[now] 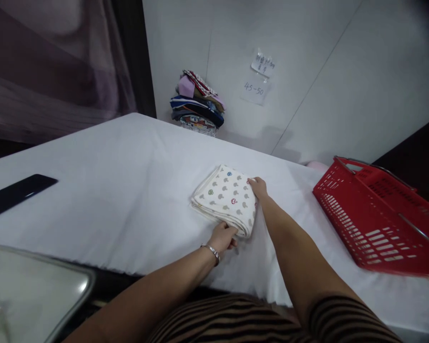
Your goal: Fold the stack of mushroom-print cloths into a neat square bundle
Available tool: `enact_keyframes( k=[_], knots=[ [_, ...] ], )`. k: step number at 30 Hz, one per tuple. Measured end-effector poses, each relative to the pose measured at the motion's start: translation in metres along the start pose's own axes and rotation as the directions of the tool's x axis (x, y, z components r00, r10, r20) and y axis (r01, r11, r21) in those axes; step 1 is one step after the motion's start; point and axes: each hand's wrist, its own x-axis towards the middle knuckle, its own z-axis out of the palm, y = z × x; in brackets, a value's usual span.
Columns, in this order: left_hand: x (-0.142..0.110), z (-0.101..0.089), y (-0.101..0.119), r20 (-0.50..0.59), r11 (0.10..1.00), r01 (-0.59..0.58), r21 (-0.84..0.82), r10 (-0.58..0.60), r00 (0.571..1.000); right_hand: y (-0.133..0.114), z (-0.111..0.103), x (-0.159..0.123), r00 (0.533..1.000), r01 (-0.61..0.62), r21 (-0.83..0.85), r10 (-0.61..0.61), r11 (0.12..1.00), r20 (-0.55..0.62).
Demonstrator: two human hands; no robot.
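A folded white cloth (226,193) printed with small grey, red, blue and green mushroom shapes lies on the white-covered table (128,200). Several layers show along its near and left edges; whether it is a garment or a blanket cannot be made out. My left hand (223,237), below a silver bracelet, pinches the near edge with its fingers partly under the layers. At the right edge, my right hand (259,187) grips the far right corner, its thumb and fingers closed on the fabric.
To the right stands a red plastic basket (364,219) with slotted sides. A dark flat panel (19,193) lies at the left. Beyond the far edge, folded clothes (197,102) are stacked against a wall bearing handwritten labels (254,90). A pale glossy surface (32,290) sits at lower left.
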Motion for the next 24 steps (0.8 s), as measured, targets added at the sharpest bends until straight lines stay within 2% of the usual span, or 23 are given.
enact_keyframes(
  k=[4, 10, 15, 18, 20, 22, 24],
  knots=[
    [-0.005, 0.002, -0.002, 0.016, 1.0, 0.006, -0.003, -0.006, 1.0, 0.004, 0.001, 0.001, 1.0, 0.008, 0.016, -0.008, 1.0, 0.011],
    [-0.009, 0.002, 0.004, 0.027, 0.997, 0.077, -0.024, -0.076, 0.997, 0.001, -0.002, -0.004, 1.0, 0.009, 0.012, -0.009, 1.0, -0.011],
    [-0.008, 0.002, 0.006, 0.06, 0.992, 0.12, -0.038, -0.118, 0.991, -0.006, -0.007, -0.006, 0.999, 0.042, -0.104, -0.04, 0.994, 0.025],
    [-0.008, 0.002, 0.006, 0.076, 0.989, 0.135, -0.053, -0.13, 0.989, -0.015, -0.012, -0.021, 0.977, 0.196, -0.166, -0.207, 0.966, -0.053],
    [-0.008, 0.002, 0.006, 0.087, 0.989, 0.139, -0.056, -0.133, 0.987, -0.025, -0.017, -0.044, 0.921, 0.372, -0.11, -0.381, 0.922, -0.08],
    [-0.008, 0.001, 0.005, 0.09, 0.988, 0.141, -0.057, -0.136, 0.987, -0.037, -0.025, -0.076, 0.86, 0.51, 0.009, -0.509, 0.86, -0.022],
    [-0.008, 0.001, 0.005, 0.084, 0.989, 0.141, -0.054, -0.136, 0.987, -0.046, -0.035, -0.112, 0.826, 0.541, 0.117, -0.553, 0.833, 0.11]
  ],
)
